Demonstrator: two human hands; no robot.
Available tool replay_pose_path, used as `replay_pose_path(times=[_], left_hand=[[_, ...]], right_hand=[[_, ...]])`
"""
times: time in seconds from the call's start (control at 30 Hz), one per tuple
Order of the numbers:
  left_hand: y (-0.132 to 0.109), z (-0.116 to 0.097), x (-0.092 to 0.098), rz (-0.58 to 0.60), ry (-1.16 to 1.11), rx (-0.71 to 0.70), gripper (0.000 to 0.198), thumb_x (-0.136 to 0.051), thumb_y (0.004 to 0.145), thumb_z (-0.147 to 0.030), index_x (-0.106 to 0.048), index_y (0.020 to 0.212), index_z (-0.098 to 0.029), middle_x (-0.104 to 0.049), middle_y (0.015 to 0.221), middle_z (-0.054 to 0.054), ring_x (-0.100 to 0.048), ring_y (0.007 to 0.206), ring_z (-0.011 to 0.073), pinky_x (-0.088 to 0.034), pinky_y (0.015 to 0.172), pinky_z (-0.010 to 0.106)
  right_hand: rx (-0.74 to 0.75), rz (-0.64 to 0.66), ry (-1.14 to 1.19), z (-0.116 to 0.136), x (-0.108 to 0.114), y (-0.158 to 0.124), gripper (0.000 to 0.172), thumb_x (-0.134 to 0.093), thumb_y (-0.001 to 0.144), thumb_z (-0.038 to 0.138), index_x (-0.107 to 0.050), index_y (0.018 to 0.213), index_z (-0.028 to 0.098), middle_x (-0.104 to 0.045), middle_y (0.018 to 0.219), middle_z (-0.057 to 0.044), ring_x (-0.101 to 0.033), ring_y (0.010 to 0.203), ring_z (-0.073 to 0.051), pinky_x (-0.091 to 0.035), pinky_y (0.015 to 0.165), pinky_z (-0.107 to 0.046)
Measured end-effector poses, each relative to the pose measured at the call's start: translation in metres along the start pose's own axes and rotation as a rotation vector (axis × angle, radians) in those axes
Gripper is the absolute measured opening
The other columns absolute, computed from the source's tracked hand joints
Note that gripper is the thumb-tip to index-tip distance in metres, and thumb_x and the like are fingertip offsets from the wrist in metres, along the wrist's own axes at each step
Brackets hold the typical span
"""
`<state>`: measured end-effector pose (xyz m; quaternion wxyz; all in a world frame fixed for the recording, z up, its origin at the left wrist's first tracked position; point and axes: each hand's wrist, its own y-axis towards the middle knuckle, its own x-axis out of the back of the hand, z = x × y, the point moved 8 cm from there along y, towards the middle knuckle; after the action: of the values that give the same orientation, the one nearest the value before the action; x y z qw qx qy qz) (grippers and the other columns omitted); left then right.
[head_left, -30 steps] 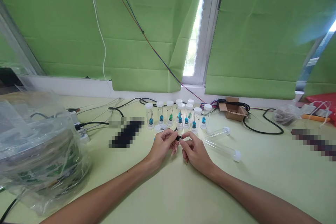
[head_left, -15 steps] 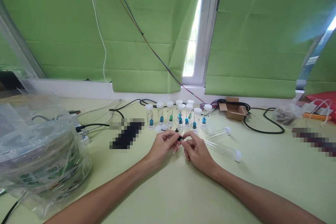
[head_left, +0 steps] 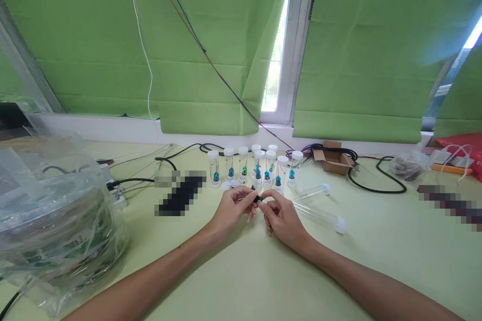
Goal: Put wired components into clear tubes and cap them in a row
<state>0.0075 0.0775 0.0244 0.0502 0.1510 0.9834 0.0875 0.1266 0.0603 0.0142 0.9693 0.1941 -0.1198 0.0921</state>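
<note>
Between my two hands is a small black part (head_left: 257,199), too small to name more exactly. My left hand (head_left: 238,204) pinches it from the left, thumb against the forefinger. My right hand (head_left: 280,213) has its thumb and forefinger on the right side of the same part. Just beyond the fingers stand several clear capped tubes (head_left: 214,168), upright, each with a small blue or green piece inside. A clear tube with a white end (head_left: 320,215) lies beside my right hand, and a second lying tube (head_left: 314,192) is behind it.
A large item wrapped in clear plastic (head_left: 64,225) takes up the left side. Black cables (head_left: 376,190) and an open cardboard box (head_left: 336,163) lie at the back right. A plug with a cable (head_left: 116,185) is at the left. Green blinds (head_left: 211,85) hang behind the table.
Both hands stay almost in place on the black part, with only slight finger movement. The camera view has shifted very slightly.
</note>
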Motion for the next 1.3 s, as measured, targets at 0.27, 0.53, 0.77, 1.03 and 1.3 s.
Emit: replay_pose_path(times=[0.27, 0.53, 0.77, 1.03, 1.3], left_hand=[[-0.001, -0.008, -0.001, 0.017, 0.132, -0.029, 0.028, -0.068, 0.08, -0.041, -0.066, 0.091, -0.016, -0.06, 0.063, 0.001, -0.053, 0.054, 0.0127, -0.044, 0.052, 0.025], [0.001, -0.019, 0.015, -0.161, 0.434, -0.197, 0.025, -0.065, 0.081, -0.043, -0.068, 0.084, -0.018, -0.062, 0.069, 0.002, -0.052, 0.055, 0.0134, -0.038, 0.05, 0.024], [0.001, -0.017, 0.008, -0.093, 0.759, -0.268, 0.02, -0.059, 0.087, -0.036, -0.069, 0.089, -0.018, -0.064, 0.073, 0.003, -0.054, 0.063, 0.0158, -0.042, 0.058, 0.027], [-0.007, -0.012, -0.014, 0.074, 1.022, -0.373, 0.014, -0.057, 0.09, -0.027, -0.069, 0.09, -0.02, -0.063, 0.089, 0.005, -0.053, 0.092, 0.0224, -0.042, 0.079, 0.034], [-0.006, -0.001, -0.015, 0.114, 1.052, -0.36, 0.014, -0.058, 0.09, -0.027, -0.07, 0.094, -0.02, -0.061, 0.089, 0.006, -0.047, 0.092, 0.0232, -0.043, 0.079, 0.036]], right_hand=[[0.077, -0.017, -0.199, 0.005, 0.004, 0.003, 0.023, -0.047, 0.094, 0.041, -0.057, 0.096, 0.021, -0.051, 0.047, 0.007, -0.043, 0.041, -0.012, -0.035, 0.048, -0.025], [0.233, -0.145, -0.492, 0.013, 0.019, 0.006, 0.024, -0.04, 0.098, 0.034, -0.06, 0.093, 0.02, -0.06, 0.063, 0.0, -0.053, 0.055, -0.016, -0.037, 0.058, -0.027], [0.298, -0.195, -0.756, 0.019, 0.028, 0.011, 0.017, -0.042, 0.095, 0.017, -0.058, 0.096, 0.018, -0.065, 0.088, -0.007, -0.059, 0.077, -0.02, -0.04, 0.068, -0.029], [0.288, -0.09, -1.045, 0.007, 0.015, 0.014, 0.019, -0.049, 0.087, 0.003, -0.061, 0.09, 0.018, -0.063, 0.089, -0.007, -0.052, 0.091, -0.024, -0.034, 0.08, -0.034], [0.249, -0.013, -1.108, -0.002, 0.011, 0.013, 0.022, -0.047, 0.086, 0.001, -0.062, 0.089, 0.017, -0.063, 0.092, -0.008, -0.05, 0.091, -0.024, -0.031, 0.08, -0.033]])
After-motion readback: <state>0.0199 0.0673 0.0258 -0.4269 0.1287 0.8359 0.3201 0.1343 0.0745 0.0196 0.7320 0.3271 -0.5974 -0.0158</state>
